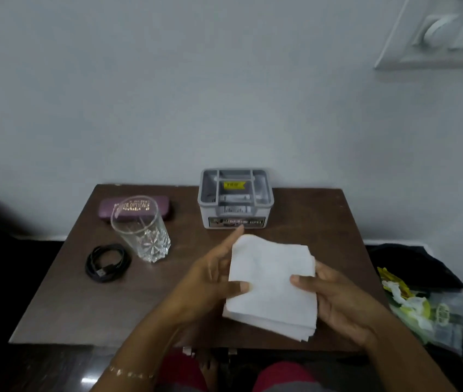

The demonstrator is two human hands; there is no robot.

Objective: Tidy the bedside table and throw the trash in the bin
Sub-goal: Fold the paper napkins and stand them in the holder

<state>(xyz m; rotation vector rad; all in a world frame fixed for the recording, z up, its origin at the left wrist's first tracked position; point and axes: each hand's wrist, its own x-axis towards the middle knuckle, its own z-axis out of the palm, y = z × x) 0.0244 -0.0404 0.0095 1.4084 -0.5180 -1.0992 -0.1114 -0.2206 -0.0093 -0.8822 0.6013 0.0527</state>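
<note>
A stack of white folded tissues (274,284) is held above the brown bedside table (111,306). My left hand (210,281) grips its left edge, thumb on top and index finger pointing up. My right hand (335,298) grips the right edge with the thumb on top. A clear cut-glass tumbler (141,230) stands at the table's left. Behind it lies a purple spectacle case (135,209). A coiled black cable (107,263) lies near the left edge. To the right of the table stands a bin (428,304) lined with a dark bag, holding wrappers and crumpled paper.
A grey plastic organiser box (236,198) with compartments and a yellow sticker stands at the table's back, against the white wall. A switch plate (445,32) is mounted on the wall at upper right. My knees in red cloth show below the table's front edge.
</note>
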